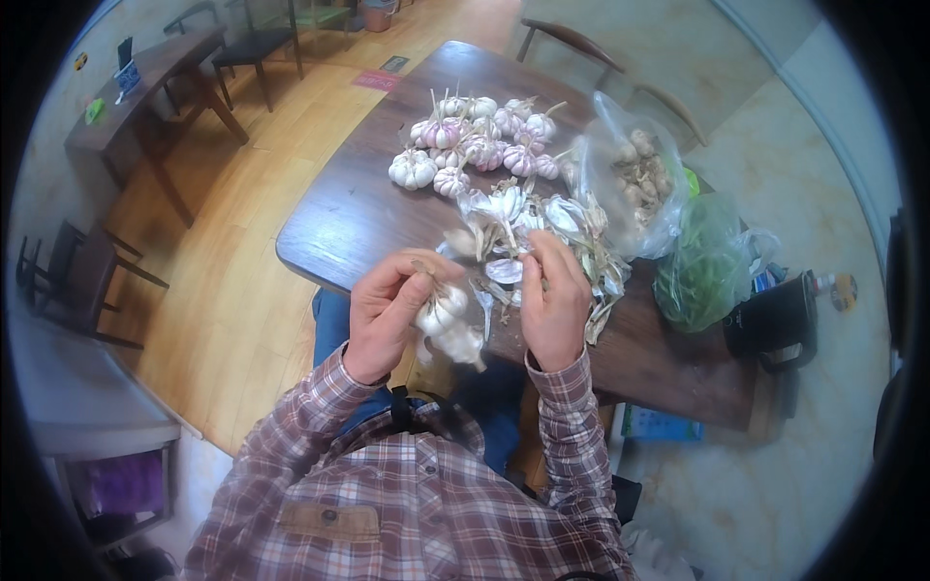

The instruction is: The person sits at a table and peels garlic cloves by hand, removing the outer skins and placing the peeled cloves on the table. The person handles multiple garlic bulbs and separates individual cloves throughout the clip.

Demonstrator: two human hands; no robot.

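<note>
In my left hand, between thumb and curled fingers, is a white garlic bulb with loose papery skin hanging off its lower side. A short way to the right, my right hand is closed with its fingertips drawn together. What they grip, if anything, is too small to make out. Just beyond both hands lies a heap of peeled garlic skins and dry stalks. Farther back on the dark wooden table sits a pile of whole garlic bulbs, white with purple streaks.
A clear plastic bag of pale, knobbly pieces stands at the table's right. Beside it are a green vegetable bag and a black jug. Chairs and another table stand to the left.
</note>
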